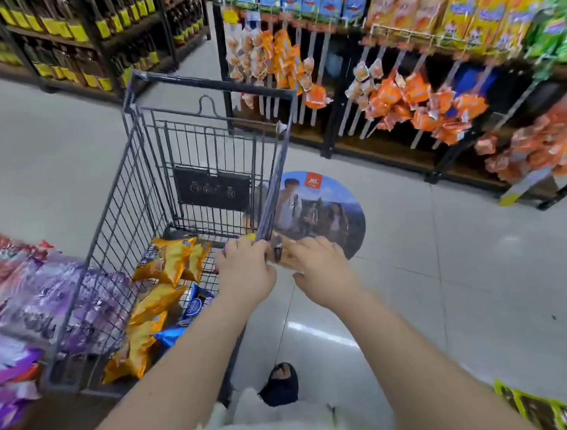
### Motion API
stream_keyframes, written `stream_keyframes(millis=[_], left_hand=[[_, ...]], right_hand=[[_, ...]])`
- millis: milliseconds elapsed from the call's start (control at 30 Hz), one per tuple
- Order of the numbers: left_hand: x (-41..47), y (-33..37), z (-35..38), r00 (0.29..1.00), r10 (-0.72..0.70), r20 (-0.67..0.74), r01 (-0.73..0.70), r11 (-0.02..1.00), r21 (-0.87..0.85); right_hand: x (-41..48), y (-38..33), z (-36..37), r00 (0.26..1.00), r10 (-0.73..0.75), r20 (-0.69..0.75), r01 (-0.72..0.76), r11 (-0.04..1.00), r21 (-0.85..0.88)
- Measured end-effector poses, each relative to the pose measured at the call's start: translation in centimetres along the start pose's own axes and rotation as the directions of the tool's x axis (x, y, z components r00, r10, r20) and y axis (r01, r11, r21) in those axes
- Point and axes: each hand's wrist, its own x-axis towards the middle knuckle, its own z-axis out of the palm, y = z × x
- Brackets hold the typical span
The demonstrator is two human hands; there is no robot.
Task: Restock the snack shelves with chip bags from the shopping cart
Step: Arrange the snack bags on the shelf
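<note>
**Kid:** Where are the chips?

**Me:** Down in the shopping cart [200,146]. The yellow chip bags [164,259] lie flat in a heap on its bottom. The heap runs from the middle of the cart toward the near left corner. A blue bag [197,303] is tucked in beside them.

**Kid:** What do they look like?

**Me:** Shiny and puffy, a bit crinkled. I think they would be light and slippery to pick up.

**Kid:** And the hands?

**Me:** Both are up at the cart's near right corner. The left hand [245,266] has its fingers curled over the top rail there. The right hand [324,269] is just outside the cart, reaching for the same corner. I cannot tell if it grips anything.

**Kid:** Which hand is closer to the chips?

**Me:** The left one. The bags lie below it and to its left, so I guess it would dip in first.

**Kid:** Where do they go?

**Me:** Maybe the snack shelves [386,156] on the right, across the floor [451,268]. Orange packs hang there. Purple bags [26,306] sit to the left of the cart.
</note>
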Motion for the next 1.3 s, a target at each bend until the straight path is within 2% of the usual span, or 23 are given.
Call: stream_keyframes(millis=[233, 400, 500, 633, 800, 933, 1033, 1100, 1167, 1233, 1300], left_hand=[[10.2, -2.0, -1.9, 0.983, -0.184, 0.006, 0.183, 0.983, 0.012], [14.9, -3.4, -1.8, 0.948, -0.316, 0.02, 0.315, 0.948, 0.04], [18.2, -4.2, -1.3, 0.907, -0.419, 0.036, 0.418, 0.908, 0.034], [22.5, -5.5, -0.1, 0.807, -0.585, 0.078, 0.587, 0.809, -0.004], [26.1, -7.0, 3.4, 0.586, -0.788, 0.188, 0.811, 0.573, -0.123], [26.7, -7.4, 7.8, 0.407, -0.833, 0.374, 0.913, 0.386, -0.135], [26.3, -8.2, 11.5, 0.28, -0.816, 0.506, 0.96, 0.23, -0.161], [25.8, -8.9, 13.8, 0.19, -0.781, 0.595, 0.977, 0.094, -0.189], [25.5, -9.7, 16.4, 0.145, -0.737, 0.66, 0.953, -0.075, -0.293], [25.3, -10.3, 18.7, 0.099, -0.68, 0.726, 0.866, -0.3, -0.399], [25.1, -11.0, 20.8, 0.032, -0.629, 0.776, 0.777, -0.473, -0.416]], right_hand=[[13.5, 2.0, -1.4, 0.987, -0.147, 0.07, 0.145, 0.989, 0.041], [22.3, 2.1, -0.1, 0.944, -0.286, 0.163, 0.276, 0.958, 0.081], [28.1, 1.8, 0.7, 0.897, -0.394, 0.199, 0.387, 0.919, 0.075], [35.6, 1.6, 1.6, 0.772, -0.519, 0.367, 0.551, 0.834, 0.02], [43.3, 1.7, 4.4, 0.647, -0.541, 0.537, 0.617, 0.785, 0.049], [45.6, 1.4, 9.3, 0.541, -0.473, 0.695, 0.487, 0.85, 0.2], [46.2, 1.2, 13.3, 0.425, -0.365, 0.828, 0.416, 0.892, 0.179], [46.8, 1.0, 16.2, 0.373, -0.309, 0.875, 0.402, 0.904, 0.148], [47.4, 1.1, 19.2, 0.357, -0.255, 0.898, 0.396, 0.912, 0.101], [47.9, 1.4, 22.2, 0.348, -0.19, 0.918, 0.371, 0.927, 0.051], [48.3, 1.7, 25.0, 0.353, -0.142, 0.925, 0.35, 0.937, 0.01]])
